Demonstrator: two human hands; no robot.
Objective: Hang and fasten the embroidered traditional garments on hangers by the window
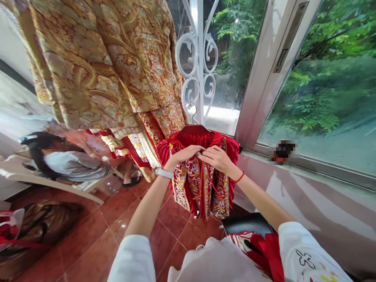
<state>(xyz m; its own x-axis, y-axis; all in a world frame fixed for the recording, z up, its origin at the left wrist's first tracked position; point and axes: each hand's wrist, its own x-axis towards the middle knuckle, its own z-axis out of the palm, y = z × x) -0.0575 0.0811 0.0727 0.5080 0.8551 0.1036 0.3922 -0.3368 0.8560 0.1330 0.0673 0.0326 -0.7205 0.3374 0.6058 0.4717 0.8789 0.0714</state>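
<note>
A small red jacket (191, 184) with gold and silver embroidery and pleated red shoulders hangs on a hanger (194, 126) in front of me. My left hand (188, 152) lies across the jacket's upper front, fingers closed at the neck opening. Meeting it there is my right hand (216, 157), its fingers bent and pinching at the same spot. The fingertips nearly touch, and whatever small fastening lies between them is too hidden to make out. Thin red cords (216, 191) dangle down the front below my hands.
Gold embroidered robes (108, 66) hang at the upper left beside a white scrolled metal grille (201, 62). A window (323, 94) fills the right. A person (73, 162) sits on a bench at left. Red cloth (273, 250) and a black flat item (246, 224) lie near me.
</note>
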